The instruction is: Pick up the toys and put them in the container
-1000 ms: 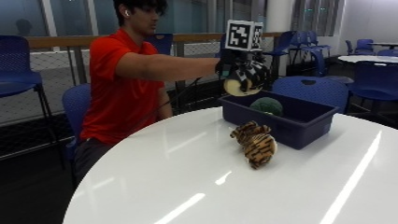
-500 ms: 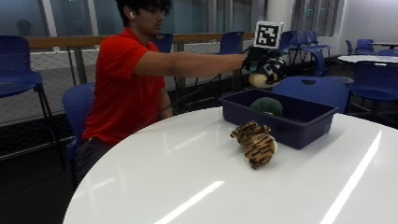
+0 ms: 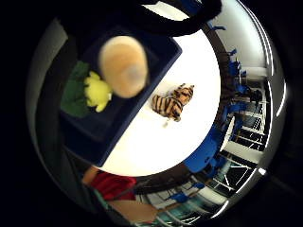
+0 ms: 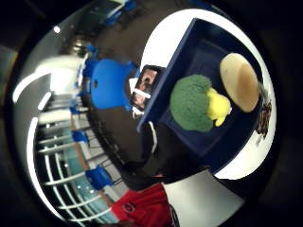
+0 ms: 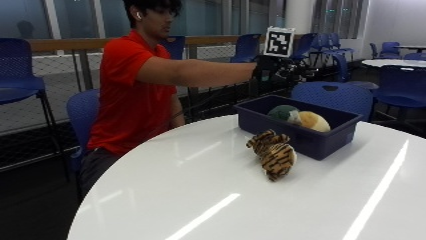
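In the outside view, at centre frame, the striped tiger plush [image 5: 274,154] lies on the white round table [image 5: 200,190], just beside the near wall of the dark blue container [image 5: 313,141], not yet collected. Right of it, inside the container, sit a green and yellow plush [image 5: 282,112] and a tan round plush [image 5: 314,121]. At upper centre-right the gloved right hand [image 5: 279,70] hangs above the container holding nothing; whether its fingers are straight or curled cannot be told.

no readable words, brand names, numbers or signs anywhere, none on the dark blue plastic container [image 5: 303,129], none on the striped tiger plush toy [image 5: 273,153]
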Motion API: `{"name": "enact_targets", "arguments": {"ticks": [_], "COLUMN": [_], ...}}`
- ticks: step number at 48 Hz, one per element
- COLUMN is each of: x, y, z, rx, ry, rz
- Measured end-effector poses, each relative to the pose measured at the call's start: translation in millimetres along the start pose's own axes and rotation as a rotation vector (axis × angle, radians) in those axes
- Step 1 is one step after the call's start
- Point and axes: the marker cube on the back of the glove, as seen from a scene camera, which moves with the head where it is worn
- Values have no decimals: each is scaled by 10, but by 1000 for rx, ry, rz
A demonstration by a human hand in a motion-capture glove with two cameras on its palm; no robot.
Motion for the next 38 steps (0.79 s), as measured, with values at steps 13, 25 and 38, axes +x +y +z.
{"name": "enact_targets", "arguments": {"ticks": [13, 25, 38], "x": [753, 1390, 1879], "y": [199, 345, 409], "z": [125, 288, 523], "rx": [23, 28, 5], "ry": [26, -31, -46], "rz": [146, 228, 332]}}
